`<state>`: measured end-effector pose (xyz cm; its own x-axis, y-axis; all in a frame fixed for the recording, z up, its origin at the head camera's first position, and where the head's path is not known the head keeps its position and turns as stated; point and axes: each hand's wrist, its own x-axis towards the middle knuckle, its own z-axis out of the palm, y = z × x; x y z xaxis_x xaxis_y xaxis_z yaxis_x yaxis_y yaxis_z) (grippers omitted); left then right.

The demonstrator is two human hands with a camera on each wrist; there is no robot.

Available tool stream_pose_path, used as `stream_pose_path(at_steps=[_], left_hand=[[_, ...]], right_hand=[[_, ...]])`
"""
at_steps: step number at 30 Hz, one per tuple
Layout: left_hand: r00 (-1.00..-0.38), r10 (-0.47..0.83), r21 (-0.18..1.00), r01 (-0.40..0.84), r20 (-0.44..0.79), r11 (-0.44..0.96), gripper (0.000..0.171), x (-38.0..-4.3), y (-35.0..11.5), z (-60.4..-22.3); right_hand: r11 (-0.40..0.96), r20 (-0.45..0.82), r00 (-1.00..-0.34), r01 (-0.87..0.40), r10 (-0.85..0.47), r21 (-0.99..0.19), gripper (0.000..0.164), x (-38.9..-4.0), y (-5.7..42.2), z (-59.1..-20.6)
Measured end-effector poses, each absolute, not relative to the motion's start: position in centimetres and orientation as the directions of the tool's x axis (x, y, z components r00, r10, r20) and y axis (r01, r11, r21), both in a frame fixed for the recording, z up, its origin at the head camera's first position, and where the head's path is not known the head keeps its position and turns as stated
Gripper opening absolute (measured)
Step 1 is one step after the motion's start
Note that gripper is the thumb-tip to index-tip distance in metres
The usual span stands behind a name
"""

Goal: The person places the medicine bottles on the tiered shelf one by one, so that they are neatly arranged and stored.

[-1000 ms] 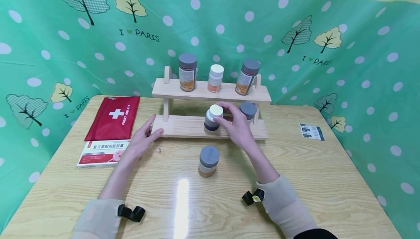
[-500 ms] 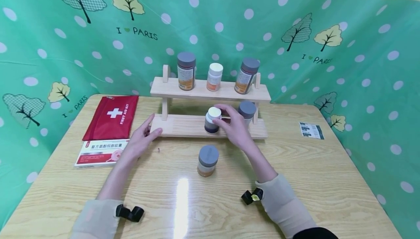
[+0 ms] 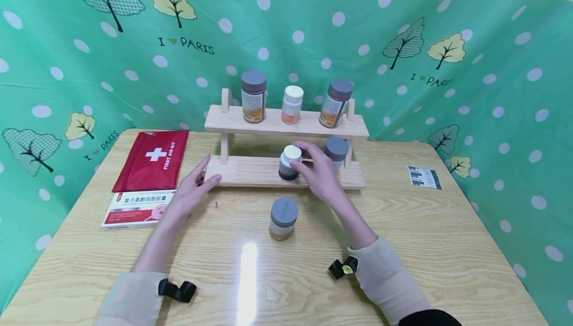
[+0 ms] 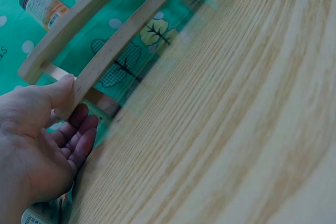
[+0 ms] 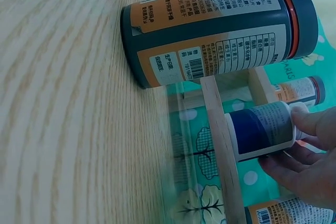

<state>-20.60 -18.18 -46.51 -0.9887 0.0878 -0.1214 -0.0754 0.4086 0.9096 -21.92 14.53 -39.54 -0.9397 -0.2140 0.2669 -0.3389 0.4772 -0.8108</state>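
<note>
A two-tier wooden rack (image 3: pixel 250 171) stands at the back of the table. My right hand (image 3: pixel 320 174) holds a small white-capped bottle (image 3: pixel 290 163) with a blue lower label, near the cap. This bottle (image 5: pixel 262 129) is upright on the lower shelf, thumb and fingers around its top in the right wrist view. My left hand (image 3: pixel 192 191) grips the left end of that shelf, thumb on top and fingers at the side and underneath in the left wrist view. Right of the held bottle, a grey-capped jar (image 3: pixel 336 151) is partly hidden by my right hand.
Another grey-capped jar (image 3: pixel 283 219) stands on the table before the rack. Two grey-capped jars, left (image 3: pixel 253 97) and right (image 3: pixel 335 103), flank a white bottle (image 3: pixel 292 105) on the upper shelf. A red first aid pouch (image 3: pixel 154 162), medicine box (image 3: pixel 136 210) and printed card (image 3: pixel 424 177) lie around.
The white-capped bottle has moved slightly down and forward on the lower shelf, with my right hand still holding it. My left hand has stayed on the rack; the head view has shifted a little.
</note>
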Motion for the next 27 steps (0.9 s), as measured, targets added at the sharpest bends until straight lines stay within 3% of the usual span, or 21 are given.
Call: stream_pose_path(at_steps=[27], left_hand=[[-0.983, 0.089, 0.921, -0.116, -0.159, 0.372, 0.083, -20.53, -18.03, -46.46]], right_hand=[[0.499, 0.272, -0.938, -0.345, -0.215, -0.795, 0.051, -21.97, 14.54, -39.75]])
